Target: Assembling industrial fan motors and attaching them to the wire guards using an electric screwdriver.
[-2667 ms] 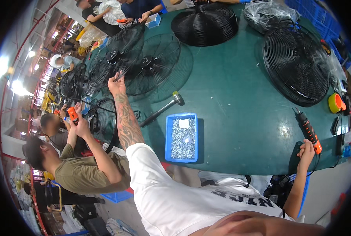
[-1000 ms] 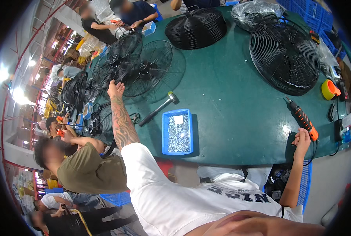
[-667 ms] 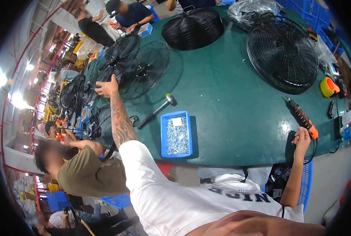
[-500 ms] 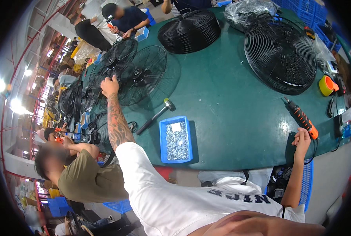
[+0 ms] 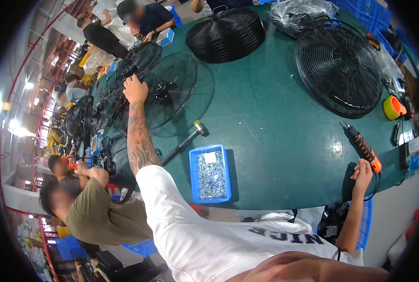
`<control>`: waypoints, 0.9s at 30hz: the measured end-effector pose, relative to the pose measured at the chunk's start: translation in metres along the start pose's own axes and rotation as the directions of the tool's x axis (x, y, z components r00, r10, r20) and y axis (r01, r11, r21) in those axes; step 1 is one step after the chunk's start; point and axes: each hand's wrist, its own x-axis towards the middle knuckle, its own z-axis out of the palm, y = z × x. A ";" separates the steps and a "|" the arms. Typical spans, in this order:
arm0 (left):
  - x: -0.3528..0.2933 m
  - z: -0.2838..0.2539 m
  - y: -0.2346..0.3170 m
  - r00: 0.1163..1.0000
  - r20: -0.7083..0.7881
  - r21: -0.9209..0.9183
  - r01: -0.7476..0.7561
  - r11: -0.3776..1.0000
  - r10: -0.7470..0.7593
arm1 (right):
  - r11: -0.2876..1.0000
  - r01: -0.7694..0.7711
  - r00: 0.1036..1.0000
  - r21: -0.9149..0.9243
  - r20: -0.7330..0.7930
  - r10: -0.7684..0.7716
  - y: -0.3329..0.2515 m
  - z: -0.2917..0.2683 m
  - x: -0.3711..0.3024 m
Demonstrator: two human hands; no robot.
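Observation:
My left hand (image 5: 135, 89), on the outstretched left arm, is curled at the edge of a black wire-guarded fan (image 5: 160, 90) on the left of the table; its fingertips are partly hidden. A second black fan (image 5: 143, 57) overlaps this one on the far side. My right hand (image 5: 361, 175) is by the table's near right edge, fingers loosely curled with nothing in them. Just beyond it lies an orange and black electric screwdriver (image 5: 363, 148). Between my arms are a hammer (image 5: 186, 142) and a blue bin (image 5: 194, 176) full of small screws.
Stacked black fan guards (image 5: 226, 35) stand at the far middle, with more guards (image 5: 339, 70) at the far right. A plastic-wrapped bundle (image 5: 299, 18) lies between them. A yellow and orange tape roll (image 5: 394, 108) is at the right edge. A co-worker in olive (image 5: 101, 211) sits close on my left.
My left hand has moved slightly farther away across the fan. My right hand has shifted a little nearer and right, staying beside the screwdriver. The view has tilted slightly.

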 end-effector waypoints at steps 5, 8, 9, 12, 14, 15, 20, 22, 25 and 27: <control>0.000 0.003 -0.006 0.999 -0.038 0.226 0.030 0.974 -0.022 | 1.000 -0.002 1.000 -0.003 -0.016 0.002 0.002 0.000 0.000; -0.008 -0.010 -0.012 0.991 0.133 0.378 -0.060 0.924 0.010 | 1.000 -0.001 1.000 -0.021 -0.020 0.000 -0.002 0.001 -0.003; -0.014 -0.014 -0.012 0.989 0.124 0.402 -0.119 0.908 0.075 | 1.000 -0.001 1.000 -0.019 -0.022 0.001 -0.003 0.002 -0.004; -0.028 -0.016 -0.020 0.983 0.132 0.354 -0.164 0.921 0.124 | 1.000 0.009 1.000 -0.014 -0.008 -0.009 -0.005 0.003 -0.003; -0.038 -0.014 -0.034 0.985 0.127 0.268 -0.145 0.952 0.114 | 1.000 0.019 1.000 -0.006 0.003 -0.019 -0.003 0.002 -0.002; -0.041 -0.011 -0.045 0.971 0.126 0.190 -0.225 0.956 0.204 | 1.000 0.015 1.000 -0.003 -0.003 -0.015 -0.001 0.001 -0.001; -0.063 -0.018 -0.069 0.974 0.092 0.019 -0.209 0.978 0.207 | 1.000 0.025 1.000 0.002 -0.003 -0.025 0.001 -0.001 -0.001; -0.072 -0.027 -0.067 0.974 0.113 0.010 -0.199 0.980 0.197 | 1.000 0.017 1.000 0.016 -0.010 -0.017 0.002 -0.001 -0.001; -0.094 -0.039 -0.071 0.984 0.042 0.073 -0.174 0.982 0.171 | 0.999 0.027 1.000 0.039 0.006 -0.027 0.001 0.000 -0.003; -0.118 -0.043 -0.079 0.988 0.034 0.064 -0.150 0.987 0.148 | 0.999 0.032 0.999 0.042 0.009 -0.033 0.005 0.000 -0.001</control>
